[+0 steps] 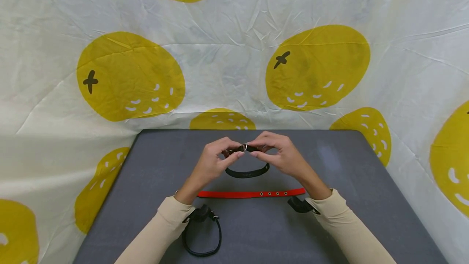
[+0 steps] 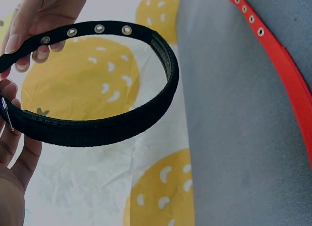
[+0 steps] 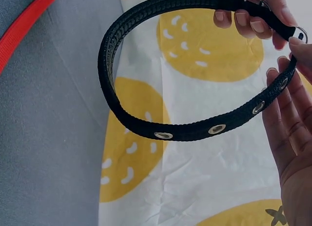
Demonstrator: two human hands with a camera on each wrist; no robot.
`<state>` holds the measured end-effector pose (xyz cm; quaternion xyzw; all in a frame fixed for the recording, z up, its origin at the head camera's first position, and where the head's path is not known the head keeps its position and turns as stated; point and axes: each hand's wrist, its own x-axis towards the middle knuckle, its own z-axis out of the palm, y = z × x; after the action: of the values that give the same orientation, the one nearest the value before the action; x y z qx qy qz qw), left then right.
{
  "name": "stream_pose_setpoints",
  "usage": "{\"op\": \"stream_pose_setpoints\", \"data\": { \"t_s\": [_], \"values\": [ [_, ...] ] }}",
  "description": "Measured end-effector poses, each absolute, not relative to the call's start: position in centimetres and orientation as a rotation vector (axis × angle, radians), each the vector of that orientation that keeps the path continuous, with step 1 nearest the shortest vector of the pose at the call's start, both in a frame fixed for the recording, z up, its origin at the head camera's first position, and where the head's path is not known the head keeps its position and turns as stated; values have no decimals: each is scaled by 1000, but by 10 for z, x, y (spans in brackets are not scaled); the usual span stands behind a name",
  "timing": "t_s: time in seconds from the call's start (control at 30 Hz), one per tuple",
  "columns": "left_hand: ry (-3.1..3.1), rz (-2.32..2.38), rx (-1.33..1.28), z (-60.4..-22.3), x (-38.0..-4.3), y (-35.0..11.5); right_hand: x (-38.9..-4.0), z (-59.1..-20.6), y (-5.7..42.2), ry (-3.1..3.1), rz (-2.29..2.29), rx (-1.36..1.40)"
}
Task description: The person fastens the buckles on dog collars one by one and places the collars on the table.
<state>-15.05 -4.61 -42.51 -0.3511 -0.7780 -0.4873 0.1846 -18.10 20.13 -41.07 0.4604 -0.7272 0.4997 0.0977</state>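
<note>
A black collar [image 2: 100, 131] with several metal eyelets is held up off the table, curved into a loop that hangs toward me. At its buckle end, my left hand [image 1: 216, 156] pinches the band between thumb and fingers. The metal buckle [image 2: 7, 113] shows at that end in the left wrist view. My right hand [image 1: 280, 154] grips the eyelet end, thumb and fingertips on the band. Both sets of fingertips are close together at the buckle, the strap's tip right at its metal frame. Eyelets [image 3: 217, 129] run along the lower side of the loop in the right wrist view.
A red collar [image 1: 231, 195] with several eyelets lies stretched across the dark grey table [image 1: 256, 231], below the hands. Near the left sleeve, a black cord loop [image 1: 202, 254] hangs by a black wrist device [image 1: 201, 214]. A white cloth [image 1: 227, 73] with yellow fruit prints stands behind the table.
</note>
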Motion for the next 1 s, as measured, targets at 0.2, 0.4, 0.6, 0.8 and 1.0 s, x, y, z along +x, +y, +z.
{"op": "stream_pose_setpoints", "data": {
  "t_s": [0.2,0.4,0.6,0.8,1.0],
  "values": [
    [-2200,-1339,-1008,-426,-151,-45,-181,-411,198,-2116,1453,1400],
    [-2223,-1331,-1010,-426,-151,-45,-169,-396,192,-2109,1426,1390],
    [-2228,-1365,-979,-425,-149,-42,-160,-382,190,-2106,1436,1405],
    [-2211,-1422,-964,-422,-146,-37,-159,-382,189,-2129,1436,1396],
    [-2229,-1458,-977,-421,-144,-34,-159,-383,189,-2172,1402,1435]
  ]
}}
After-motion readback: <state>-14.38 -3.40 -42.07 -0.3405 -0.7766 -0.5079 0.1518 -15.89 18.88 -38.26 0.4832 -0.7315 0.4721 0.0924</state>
